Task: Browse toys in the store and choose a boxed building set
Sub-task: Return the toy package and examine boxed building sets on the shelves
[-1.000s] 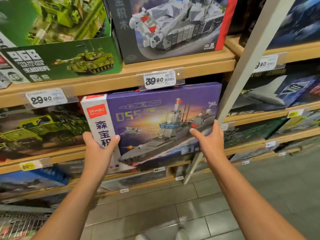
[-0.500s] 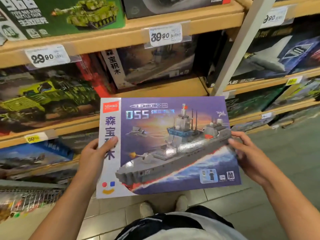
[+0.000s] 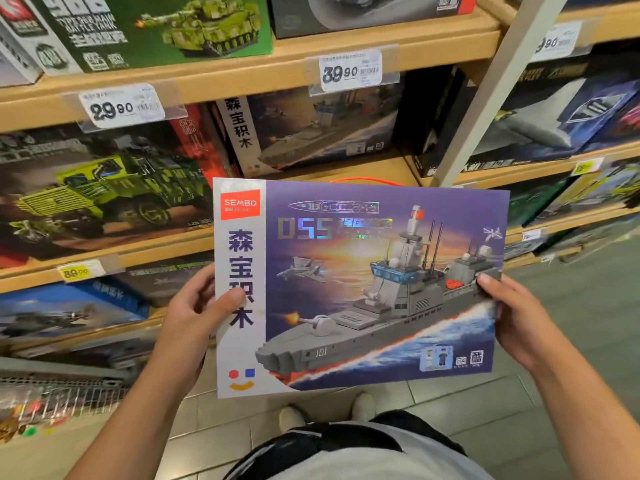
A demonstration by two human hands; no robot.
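Fingers of both hands hold the box (image 3: 363,289) by its short edges. On the left hand (image 3: 194,317) the thumb lies across the white strip of the lid and the other fingers curl behind the edge. On the right hand (image 3: 516,323) the thumb tip presses the lid near the ship's stern, and the rest of the fingers go under the box, out of sight. The box is off the shelves (image 3: 242,74), held face up and slightly tilted in front of the person, above the shoes (image 3: 363,407) and the tiled floor (image 3: 571,393). Its lid shows a grey warship numbered 101, a red SEMBO mark and large 055 lettering.

Behind it, a similar ship box (image 3: 311,133) stands on the middle shelf under a 39.90 price tag (image 3: 349,71). To the left a green truck box (image 3: 97,192) sits under a 29.90 tag (image 3: 121,105), and a green tank box (image 3: 173,29) stands on the shelf above. A white upright post (image 3: 491,109) runs down at the right.
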